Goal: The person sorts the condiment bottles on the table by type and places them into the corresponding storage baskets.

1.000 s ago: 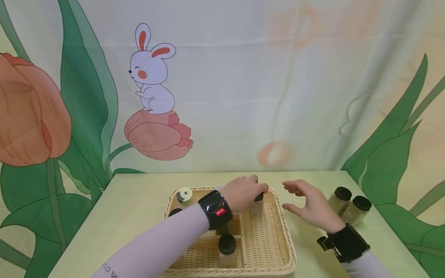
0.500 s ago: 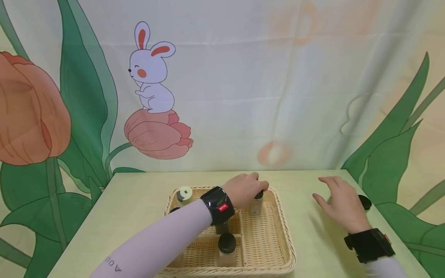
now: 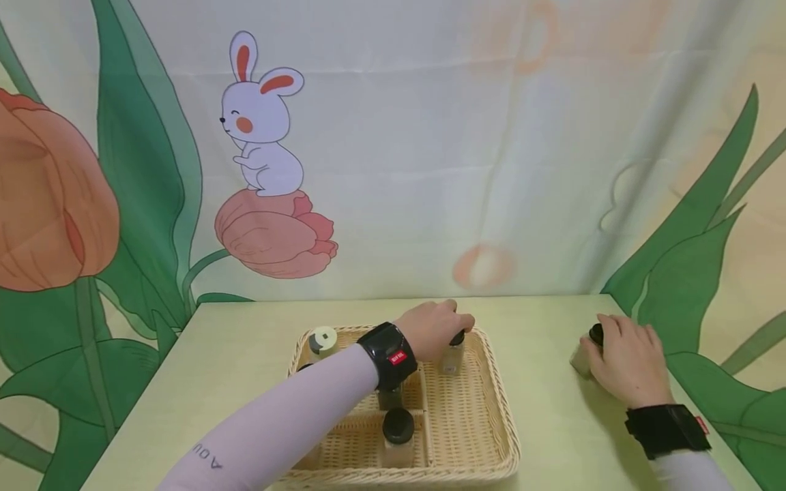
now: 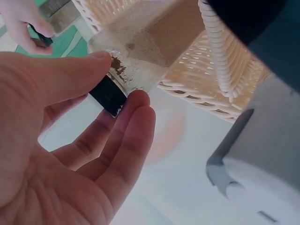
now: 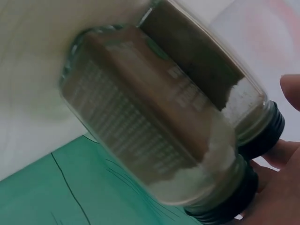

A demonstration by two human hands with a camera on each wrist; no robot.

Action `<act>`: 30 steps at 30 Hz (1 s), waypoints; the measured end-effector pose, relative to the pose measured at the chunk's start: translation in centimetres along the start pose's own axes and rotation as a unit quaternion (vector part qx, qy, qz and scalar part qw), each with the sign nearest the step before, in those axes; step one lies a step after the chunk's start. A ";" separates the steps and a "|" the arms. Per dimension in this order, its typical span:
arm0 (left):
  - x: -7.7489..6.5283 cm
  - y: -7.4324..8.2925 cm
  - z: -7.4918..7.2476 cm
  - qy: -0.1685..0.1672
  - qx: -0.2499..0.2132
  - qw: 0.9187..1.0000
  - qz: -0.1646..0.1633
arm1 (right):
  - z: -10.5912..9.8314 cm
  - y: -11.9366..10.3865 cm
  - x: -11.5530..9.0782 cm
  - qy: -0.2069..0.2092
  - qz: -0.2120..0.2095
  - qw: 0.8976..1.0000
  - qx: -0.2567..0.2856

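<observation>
My left hand (image 3: 428, 330) pinches the black lid (image 4: 110, 93) of a clear square spice jar (image 3: 452, 360) between thumb and fingers. This jar stands in the right compartment of the wicker basket (image 3: 512, 450), brown powder showing through its glass. At the right of the table, my right hand (image 3: 632, 361) reaches over two black-lidded jars of brown powder. One of these jars (image 3: 579, 359) shows left of that hand; the other is hidden by it in the head view. In the right wrist view, my thumb (image 5: 291, 91) stands apart from the farther jar's lid (image 5: 265, 133), with other fingers behind the lids.
Dividers split the basket. Its left part holds a black-lidded jar (image 3: 398, 440) in front, a dark jar (image 3: 390, 399) behind, a pale-topped container (image 3: 322, 341) at the back, and more beneath my left forearm. A printed curtain (image 3: 393, 170) hangs behind the pale table (image 3: 540, 423).
My right hand has moved right, from beside the basket to the two jars, and its fingers have come in around a lid. The left hand stays on its jar's lid.
</observation>
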State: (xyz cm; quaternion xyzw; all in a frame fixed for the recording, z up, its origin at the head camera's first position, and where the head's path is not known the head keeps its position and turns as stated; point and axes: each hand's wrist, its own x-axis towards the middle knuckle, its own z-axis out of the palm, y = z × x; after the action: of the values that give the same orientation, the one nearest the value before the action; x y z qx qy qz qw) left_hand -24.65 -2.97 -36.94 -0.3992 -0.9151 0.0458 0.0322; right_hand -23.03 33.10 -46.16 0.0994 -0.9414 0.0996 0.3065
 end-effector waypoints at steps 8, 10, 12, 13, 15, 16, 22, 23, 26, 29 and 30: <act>0.3 -0.2 0.0 -0.003 0.002 1.000 0.000 | 0.3 0.3 -0.2 0.000 -0.001 1.000 -0.006; 0.4 -0.2 0.1 -0.005 0.000 1.000 -0.002 | 0.4 0.4 -0.3 0.002 0.000 1.000 -0.008; 0.4 -0.2 0.1 -0.008 0.002 1.000 -0.002 | 0.4 0.4 -0.4 0.006 -0.001 1.000 -0.009; 0.4 -0.2 0.1 -0.009 0.004 1.000 -0.002 | 0.4 0.4 -0.5 0.006 -0.002 1.000 -0.009; 0.4 -0.1 0.1 -0.010 0.009 1.000 -0.003 | 0.4 0.3 -0.6 0.006 -0.002 1.000 -0.010; 0.4 -0.1 0.1 -0.010 0.010 1.000 -0.003 | 0.4 0.3 -0.6 0.007 -0.003 1.000 -0.011; 0.3 -0.2 0.1 -0.003 0.010 1.000 -0.003 | 0.4 0.2 -0.7 0.014 -0.003 1.000 -0.011; 0.3 -0.2 0.1 -0.002 0.008 1.000 -0.003 | 0.4 0.2 -0.7 0.015 -0.003 1.000 -0.011; 0.3 -0.3 0.3 -0.002 0.002 1.000 -0.007 | 0.6 0.3 -0.8 0.016 -0.004 1.000 -0.012; 0.2 -0.4 0.4 -0.004 0.000 1.000 -0.009 | 0.7 0.4 -0.8 0.018 -0.006 1.000 -0.015; 0.2 -0.4 0.5 -0.003 0.001 1.000 -0.009 | 0.8 0.5 -0.8 0.017 -0.006 1.000 -0.016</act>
State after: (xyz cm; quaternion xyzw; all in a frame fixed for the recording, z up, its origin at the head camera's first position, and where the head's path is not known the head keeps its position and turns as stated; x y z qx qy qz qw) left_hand -25.12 -3.12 -37.34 -0.3906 -0.9189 0.0474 0.0298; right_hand -22.93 33.44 -47.36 0.0980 -0.9368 0.0847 0.3250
